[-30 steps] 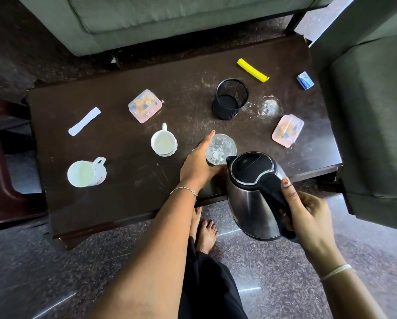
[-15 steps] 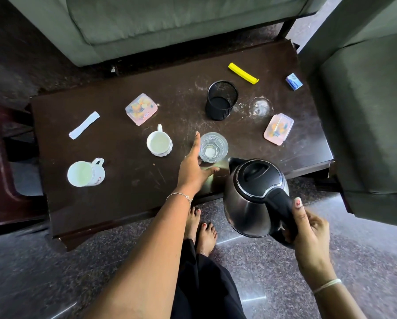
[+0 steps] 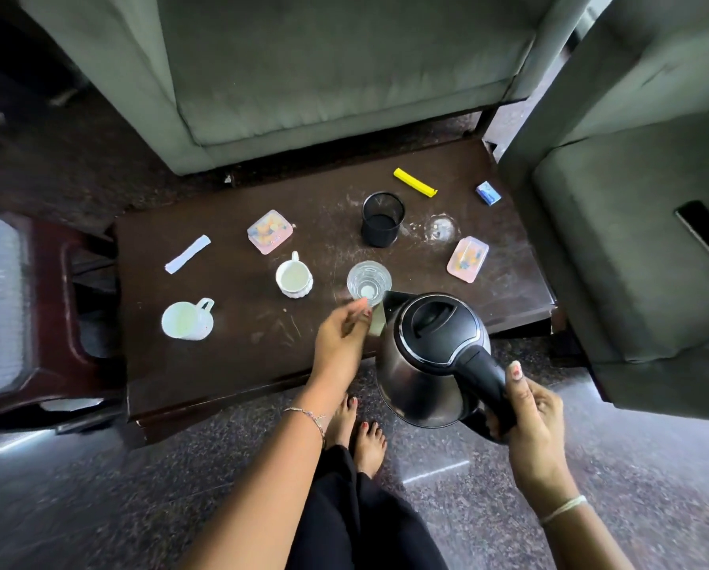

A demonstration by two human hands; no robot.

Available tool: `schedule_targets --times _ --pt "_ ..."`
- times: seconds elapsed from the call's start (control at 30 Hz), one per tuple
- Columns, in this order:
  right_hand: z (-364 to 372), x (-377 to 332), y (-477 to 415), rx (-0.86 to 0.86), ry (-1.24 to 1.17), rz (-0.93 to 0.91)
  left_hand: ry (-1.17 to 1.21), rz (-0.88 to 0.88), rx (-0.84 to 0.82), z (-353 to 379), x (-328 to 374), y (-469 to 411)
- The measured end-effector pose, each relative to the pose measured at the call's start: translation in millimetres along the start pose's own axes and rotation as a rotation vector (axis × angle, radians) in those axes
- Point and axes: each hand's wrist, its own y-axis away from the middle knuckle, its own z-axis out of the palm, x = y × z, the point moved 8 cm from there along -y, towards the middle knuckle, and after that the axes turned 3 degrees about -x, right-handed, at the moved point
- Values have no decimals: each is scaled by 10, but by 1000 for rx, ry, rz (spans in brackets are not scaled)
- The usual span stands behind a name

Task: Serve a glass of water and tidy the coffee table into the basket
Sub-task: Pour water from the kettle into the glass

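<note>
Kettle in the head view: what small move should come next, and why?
Probably tip the kettle forward so its spout reaches over the glass and pours. The right hand grips the kettle's handle, the spout sits at the upright glass's near rim, the glass looks empty, and the left hand is beside it.

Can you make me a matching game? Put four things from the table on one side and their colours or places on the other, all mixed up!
Things:
1. kettle
2. glass
3. clip
4. mesh pot

Clues:
A. yellow, long and thin
B. all black, open at the top
C. clear, right by the kettle's spout
D. silver and black, held by the right hand

Pairs: 1-D, 2-C, 3-A, 4-B.
</note>
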Motion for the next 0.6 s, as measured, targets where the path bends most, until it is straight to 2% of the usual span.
schedule_targets --times 0.3,0.6 --pt "381 -624 306 -117 -55 -114 319 44 -28 -321 963 680" --pt "1308 -1160 480 -335 -52 -193 476 136 192 -1338 1400 1196"
